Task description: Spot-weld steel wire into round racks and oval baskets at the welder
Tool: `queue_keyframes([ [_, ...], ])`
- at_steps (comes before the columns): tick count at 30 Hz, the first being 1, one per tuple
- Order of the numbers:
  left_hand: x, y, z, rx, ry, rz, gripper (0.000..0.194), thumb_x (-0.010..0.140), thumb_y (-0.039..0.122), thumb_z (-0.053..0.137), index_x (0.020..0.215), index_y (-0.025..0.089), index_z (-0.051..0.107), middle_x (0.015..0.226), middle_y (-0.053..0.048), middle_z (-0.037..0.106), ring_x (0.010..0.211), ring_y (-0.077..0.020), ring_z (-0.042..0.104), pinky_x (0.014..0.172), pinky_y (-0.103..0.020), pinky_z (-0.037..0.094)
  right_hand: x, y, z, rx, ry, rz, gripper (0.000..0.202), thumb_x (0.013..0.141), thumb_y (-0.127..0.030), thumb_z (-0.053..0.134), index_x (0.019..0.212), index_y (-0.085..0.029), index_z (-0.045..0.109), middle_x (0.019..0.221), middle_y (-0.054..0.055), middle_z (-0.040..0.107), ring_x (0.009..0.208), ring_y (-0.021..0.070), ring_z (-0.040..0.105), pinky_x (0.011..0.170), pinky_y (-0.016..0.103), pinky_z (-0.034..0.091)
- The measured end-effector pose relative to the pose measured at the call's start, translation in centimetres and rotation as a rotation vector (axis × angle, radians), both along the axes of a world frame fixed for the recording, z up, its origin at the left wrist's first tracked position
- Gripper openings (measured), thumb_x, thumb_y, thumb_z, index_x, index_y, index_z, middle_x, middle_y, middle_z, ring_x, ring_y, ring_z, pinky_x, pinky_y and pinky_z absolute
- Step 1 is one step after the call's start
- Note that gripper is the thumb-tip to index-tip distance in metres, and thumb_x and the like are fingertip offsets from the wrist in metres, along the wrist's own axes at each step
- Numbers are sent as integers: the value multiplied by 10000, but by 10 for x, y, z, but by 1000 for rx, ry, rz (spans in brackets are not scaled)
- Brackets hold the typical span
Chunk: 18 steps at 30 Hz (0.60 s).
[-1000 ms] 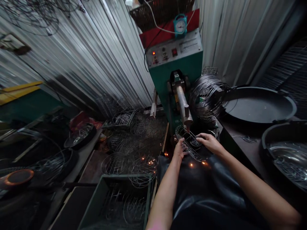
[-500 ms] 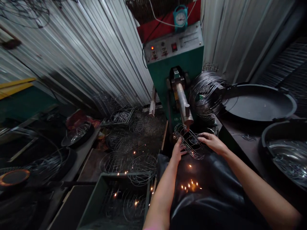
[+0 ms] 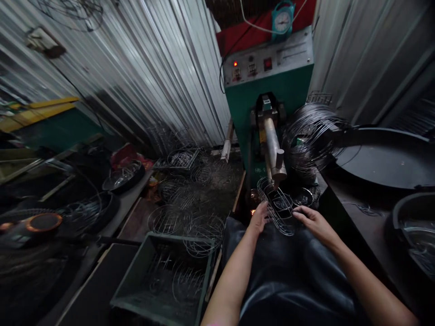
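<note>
A small openwork wire basket (image 3: 279, 216) is tilted beneath the electrode tip (image 3: 276, 183) of a green spot welder (image 3: 272, 90). My left hand (image 3: 260, 218) is closed on the basket's left side, thumb along the wires. On the opposite side my right hand (image 3: 310, 221) pinches the basket's edge between thumb and fingers. The tip is at the basket's upper part; whether it touches the wire I cannot tell. A small orange glow (image 3: 253, 212) shows just left of the basket.
A coil of wire (image 3: 311, 133) and large black pans (image 3: 384, 156) stand to the right. At lower left is a green crate (image 3: 134, 283) holding wire pieces, with more wire baskets (image 3: 166, 219) behind it. A black apron (image 3: 278, 276) covers my lap.
The bright sparks over the apron and crate are gone, leaving a small glow by the basket. My view has shifted slightly left. Both hands still hold the basket under the electrode.
</note>
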State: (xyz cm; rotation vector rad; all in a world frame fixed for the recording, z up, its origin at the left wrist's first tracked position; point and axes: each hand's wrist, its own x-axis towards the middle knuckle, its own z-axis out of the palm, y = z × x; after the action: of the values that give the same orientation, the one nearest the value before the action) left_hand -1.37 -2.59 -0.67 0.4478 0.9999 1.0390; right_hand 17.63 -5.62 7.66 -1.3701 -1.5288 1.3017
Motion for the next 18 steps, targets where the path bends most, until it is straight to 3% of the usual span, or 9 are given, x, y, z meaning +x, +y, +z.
queue_keyframes([
  [6,6,4,7,-67,2,41,344,681,426,632,882,161,543,720,-33,591,610,-128,576,534,-223,428,-4,8,4,61,-41,-7,323,727,-507,548,788,-194,596,726,23,607,717,182,546,636,269,436],
  [18,7,8,13,-143,-34,80,260,772,355,536,920,141,541,657,-35,581,542,-129,562,495,-230,430,-18,19,22,145,-159,-6,262,727,-464,522,729,-210,587,681,14,590,690,179,529,644,275,417],
])
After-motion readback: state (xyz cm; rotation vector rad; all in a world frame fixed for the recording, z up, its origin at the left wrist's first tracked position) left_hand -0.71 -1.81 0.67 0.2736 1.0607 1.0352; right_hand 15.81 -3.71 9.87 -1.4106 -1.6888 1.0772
